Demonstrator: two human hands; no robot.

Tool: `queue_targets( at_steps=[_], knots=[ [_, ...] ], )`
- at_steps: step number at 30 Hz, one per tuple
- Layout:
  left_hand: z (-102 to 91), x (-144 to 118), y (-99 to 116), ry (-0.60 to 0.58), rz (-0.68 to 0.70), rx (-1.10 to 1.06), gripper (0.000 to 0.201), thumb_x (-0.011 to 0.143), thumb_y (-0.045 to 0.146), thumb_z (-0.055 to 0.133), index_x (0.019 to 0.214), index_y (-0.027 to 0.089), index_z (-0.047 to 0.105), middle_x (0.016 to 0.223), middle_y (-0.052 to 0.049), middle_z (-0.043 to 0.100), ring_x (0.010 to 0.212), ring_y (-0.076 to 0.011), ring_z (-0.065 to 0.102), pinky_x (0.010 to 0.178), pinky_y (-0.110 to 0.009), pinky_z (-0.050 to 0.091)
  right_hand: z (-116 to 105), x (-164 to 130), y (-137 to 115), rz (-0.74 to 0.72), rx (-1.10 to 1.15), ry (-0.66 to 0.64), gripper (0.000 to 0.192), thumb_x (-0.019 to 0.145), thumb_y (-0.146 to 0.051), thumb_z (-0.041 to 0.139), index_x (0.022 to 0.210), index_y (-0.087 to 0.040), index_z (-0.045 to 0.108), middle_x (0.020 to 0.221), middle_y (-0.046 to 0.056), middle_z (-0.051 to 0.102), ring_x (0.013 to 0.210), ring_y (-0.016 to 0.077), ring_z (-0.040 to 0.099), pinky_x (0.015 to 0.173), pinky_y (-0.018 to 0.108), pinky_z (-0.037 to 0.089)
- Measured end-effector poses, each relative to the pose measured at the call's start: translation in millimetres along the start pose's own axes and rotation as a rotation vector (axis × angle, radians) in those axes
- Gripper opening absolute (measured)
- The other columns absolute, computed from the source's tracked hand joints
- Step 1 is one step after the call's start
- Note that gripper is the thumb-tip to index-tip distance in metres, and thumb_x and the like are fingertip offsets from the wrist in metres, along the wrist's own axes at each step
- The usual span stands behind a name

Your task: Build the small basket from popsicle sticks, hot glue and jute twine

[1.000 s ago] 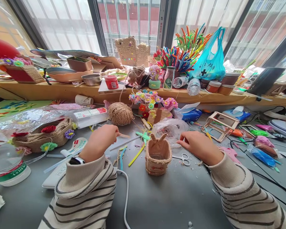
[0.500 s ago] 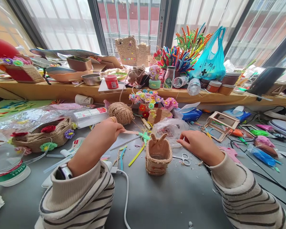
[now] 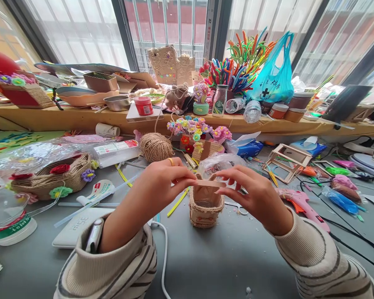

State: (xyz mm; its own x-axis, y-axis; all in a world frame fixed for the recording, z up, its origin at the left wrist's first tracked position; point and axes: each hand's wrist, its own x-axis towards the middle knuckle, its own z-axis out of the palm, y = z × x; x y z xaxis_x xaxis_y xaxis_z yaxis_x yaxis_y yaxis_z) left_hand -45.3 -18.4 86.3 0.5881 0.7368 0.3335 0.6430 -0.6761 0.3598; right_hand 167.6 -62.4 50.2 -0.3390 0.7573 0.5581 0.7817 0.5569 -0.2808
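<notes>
My left hand pinches one end of a short, flat tan strip, holding it level above a small basket. My right hand is at the strip's other end, thumb and fingers parted around it; whether they touch it is hard to tell. Directly beneath stands the small basket, upright, with twine-wrapped rims and two ear-like loops at its back, partly covered by the strip and fingers. Small scissors lie right of the basket, partly hidden by my right hand.
A ball of twine sits behind my left hand. At right lie a pink glue gun with its cord and a wooden frame. A white power bank and cable are at left. A cluttered ledge runs behind.
My left hand has carried the strip right, over the basket. My right hand has moved left to the strip's free end, uncovering the glue gun.
</notes>
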Motion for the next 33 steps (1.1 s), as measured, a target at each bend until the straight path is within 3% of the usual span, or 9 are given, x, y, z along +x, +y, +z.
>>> queue_targets(
  at_steps=[5, 9, 16, 26, 33],
  knots=[
    [11.1, 6.0, -1.0, -0.179, -0.08, -0.014, 0.012, 0.076, 0.029, 0.058, 0.074, 0.021, 0.067, 0.07, 0.002, 0.064, 0.064, -0.0106, 0.056, 0.058, -0.02, 0.038, 4.5, 1.3, 5.0, -0.002, 0.013, -0.115, 0.012, 0.082, -0.025, 0.05, 0.081, -0.017, 0.06, 0.073, 0.001, 0.06, 0.065, 0.0092, 0.053, 0.062, 0.019, 0.041],
    [13.5, 7.4, -2.9, -0.248, -0.102, -0.005, 0.009, 0.072, 0.027, 0.062, 0.07, 0.019, 0.066, 0.065, 0.003, 0.063, 0.059, -0.0098, 0.056, 0.054, -0.019, 0.038, 7.1, 0.5, 11.2, 0.016, 0.012, -0.18, 0.01, 0.079, -0.026, 0.055, 0.076, -0.018, 0.06, 0.069, 0.0, 0.059, 0.061, 0.0088, 0.052, 0.058, 0.019, 0.039],
    [13.2, 8.1, -3.7, -0.23, -0.108, 0.041, 0.014, 0.073, 0.016, 0.059, 0.08, 0.021, 0.07, 0.079, -0.001, 0.063, 0.07, -0.0112, 0.057, 0.065, -0.02, 0.042, 10.2, -0.4, 13.6, 0.049, 0.022, -0.194, 0.012, 0.08, -0.027, 0.054, 0.076, -0.018, 0.061, 0.071, 0.0, 0.059, 0.062, 0.0091, 0.053, 0.058, 0.02, 0.039],
    [12.2, 7.1, -3.9, -0.224, -0.131, 0.051, 0.018, 0.074, 0.011, 0.055, 0.08, 0.019, 0.07, 0.08, -0.002, 0.064, 0.07, -0.0108, 0.059, 0.065, -0.019, 0.044, 8.6, 0.9, 11.8, 0.116, 0.042, -0.252, 0.019, 0.082, -0.033, 0.05, 0.077, -0.021, 0.063, 0.071, 0.0, 0.057, 0.061, 0.0091, 0.05, 0.059, 0.022, 0.039],
    [12.1, 5.8, -4.7, -0.236, -0.177, 0.041, 0.008, 0.072, 0.016, 0.058, 0.079, 0.015, 0.063, 0.075, -0.001, 0.064, 0.065, -0.0122, 0.059, 0.058, -0.02, 0.043, 10.3, 0.9, 12.1, 0.13, 0.025, -0.256, 0.018, 0.082, -0.03, 0.049, 0.08, -0.021, 0.065, 0.075, 0.002, 0.057, 0.066, 0.0112, 0.051, 0.062, 0.024, 0.04]
  ],
)
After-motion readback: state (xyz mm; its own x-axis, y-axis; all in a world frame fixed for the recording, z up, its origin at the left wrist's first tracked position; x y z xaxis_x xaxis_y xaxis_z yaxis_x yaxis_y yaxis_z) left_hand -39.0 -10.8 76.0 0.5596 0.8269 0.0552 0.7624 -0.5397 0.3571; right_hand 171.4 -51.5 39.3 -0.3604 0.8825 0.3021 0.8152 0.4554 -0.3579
